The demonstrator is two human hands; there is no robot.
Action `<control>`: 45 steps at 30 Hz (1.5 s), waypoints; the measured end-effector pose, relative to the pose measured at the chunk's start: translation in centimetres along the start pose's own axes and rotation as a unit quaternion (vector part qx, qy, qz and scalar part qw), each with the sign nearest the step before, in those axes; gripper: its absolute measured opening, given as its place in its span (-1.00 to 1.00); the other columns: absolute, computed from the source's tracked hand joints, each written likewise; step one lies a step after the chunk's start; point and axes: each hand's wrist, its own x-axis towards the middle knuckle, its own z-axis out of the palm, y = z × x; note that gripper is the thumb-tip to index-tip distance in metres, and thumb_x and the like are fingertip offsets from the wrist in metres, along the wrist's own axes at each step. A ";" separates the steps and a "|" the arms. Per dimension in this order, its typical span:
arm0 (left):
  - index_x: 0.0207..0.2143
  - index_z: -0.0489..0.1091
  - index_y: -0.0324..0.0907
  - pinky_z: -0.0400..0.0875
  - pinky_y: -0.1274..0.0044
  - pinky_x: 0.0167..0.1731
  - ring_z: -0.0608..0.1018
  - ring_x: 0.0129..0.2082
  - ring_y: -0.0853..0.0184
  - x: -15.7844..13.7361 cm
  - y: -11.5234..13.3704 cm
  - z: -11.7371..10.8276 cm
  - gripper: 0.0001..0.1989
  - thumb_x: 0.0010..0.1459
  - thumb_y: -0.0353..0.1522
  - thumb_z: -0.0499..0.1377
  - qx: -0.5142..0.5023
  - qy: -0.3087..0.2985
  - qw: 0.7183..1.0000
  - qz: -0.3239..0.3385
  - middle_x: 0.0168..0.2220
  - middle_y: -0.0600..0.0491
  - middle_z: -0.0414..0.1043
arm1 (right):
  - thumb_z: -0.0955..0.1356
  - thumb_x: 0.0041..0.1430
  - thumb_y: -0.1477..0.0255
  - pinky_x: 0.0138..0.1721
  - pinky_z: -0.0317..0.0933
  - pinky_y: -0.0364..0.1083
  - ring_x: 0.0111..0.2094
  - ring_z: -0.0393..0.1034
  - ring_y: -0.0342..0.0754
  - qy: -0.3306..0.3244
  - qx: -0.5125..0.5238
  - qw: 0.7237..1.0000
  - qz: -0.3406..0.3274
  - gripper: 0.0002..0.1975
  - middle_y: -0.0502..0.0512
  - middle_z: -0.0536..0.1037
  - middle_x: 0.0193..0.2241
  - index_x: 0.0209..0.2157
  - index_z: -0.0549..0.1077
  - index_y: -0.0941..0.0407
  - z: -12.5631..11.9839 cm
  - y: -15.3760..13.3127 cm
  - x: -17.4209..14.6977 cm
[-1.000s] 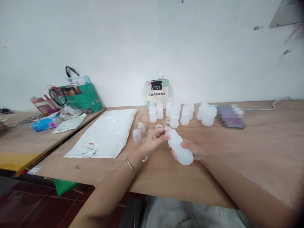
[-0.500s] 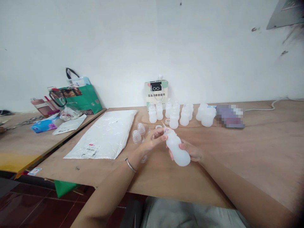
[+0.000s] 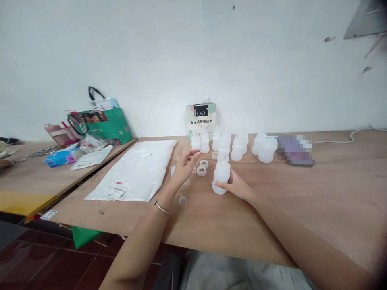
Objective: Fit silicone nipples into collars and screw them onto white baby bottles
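Observation:
My right hand (image 3: 237,184) is wrapped round the lower part of a frosted white baby bottle (image 3: 222,177), which is upright with a clear teat on top. Whether its base touches the table I cannot tell. My left hand (image 3: 185,166) is empty, fingers stretched out, over the small parts to the left of the bottle. White collar rings (image 3: 201,171) lie just right of that hand. Clear caps (image 3: 173,171) are partly hidden behind it. Nearer me, a clear teat (image 3: 183,201) lies on the table.
Behind stand several capped bottles (image 3: 196,141) and several open bottles (image 3: 266,149). A paper bag (image 3: 208,117) leans against the wall, and a phone-like blurred item (image 3: 294,151) lies right. A white mailer (image 3: 133,169) covers the left side. Beyond a table gap sits a green bag (image 3: 113,125).
The bottle has gone from tilted to upright in my right hand. My left hand has let go of its top and moved left, uncovering the collar rings.

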 end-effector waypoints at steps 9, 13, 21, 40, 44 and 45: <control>-0.19 0.38 -0.15 0.26 0.43 -0.07 0.42 -0.10 0.27 0.0 1.3 -5.6 -0.66 0.14 -0.14 0.00 0.284 0.000 0.955 0.082 -0.13 0.00 0.43 | 0.46 -0.17 0.23 -0.10 0.22 0.08 -0.14 0.34 0.06 0.019 -0.115 0.993 0.016 -0.43 0.12 0.45 -0.19 -0.10 0.28 0.10 0.0 -0.1 -0.1; -0.21 0.36 -0.19 0.31 0.42 -0.21 0.46 -0.19 0.19 -0.5 0.4 -8.6 -0.53 -0.03 -0.03 0.10 0.407 -0.072 0.909 -0.057 -0.18 -0.06 0.43 | 0.46 -0.19 0.21 -0.13 0.23 0.07 -0.16 0.34 0.06 0.027 -0.130 0.991 0.023 -0.48 0.12 0.46 -0.22 -0.18 0.31 0.11 0.0 -0.2 0.0; -0.25 0.34 -0.17 0.30 0.45 -0.34 0.49 -0.28 0.17 -0.7 -0.7 -7.8 -0.68 -0.04 -0.20 0.12 0.467 -0.152 0.860 -0.137 -0.28 -0.06 0.46 | 0.46 -0.20 0.23 -0.14 0.24 0.06 -0.16 0.35 0.05 0.035 -0.121 0.992 0.010 -0.47 0.12 0.46 -0.21 -0.17 0.29 0.11 0.0 0.1 0.1; -0.13 0.34 -0.15 0.30 0.46 -0.13 0.44 -0.18 0.32 0.2 4.9 1.9 -0.70 0.08 -0.23 0.12 0.096 -0.083 0.982 0.141 -0.19 0.01 0.43 | 0.44 -0.14 0.24 -0.02 0.16 0.11 -0.03 0.27 0.10 0.020 -0.133 0.990 -0.031 -0.33 0.19 0.40 -0.06 0.02 0.22 0.11 0.0 -0.3 0.1; -0.12 0.34 -0.14 0.30 0.44 -0.15 0.43 -0.19 0.30 0.1 4.3 2.4 -0.66 0.06 -0.21 0.14 0.120 -0.123 0.975 0.142 -0.19 0.00 0.42 | 0.44 -0.13 0.25 -0.02 0.16 0.10 -0.02 0.27 0.10 0.016 -0.117 0.992 -0.048 -0.33 0.18 0.39 -0.04 0.04 0.20 0.09 0.0 -0.2 0.2; -0.12 0.34 -0.14 0.30 0.45 -0.16 0.42 -0.20 0.30 0.1 4.1 2.6 -0.66 0.06 -0.20 0.14 0.121 -0.128 0.974 0.143 -0.19 0.00 0.42 | 0.44 -0.12 0.26 -0.02 0.16 0.10 -0.02 0.26 0.10 0.016 -0.116 0.992 -0.052 -0.33 0.18 0.38 -0.04 0.04 0.20 0.08 0.0 -0.2 0.2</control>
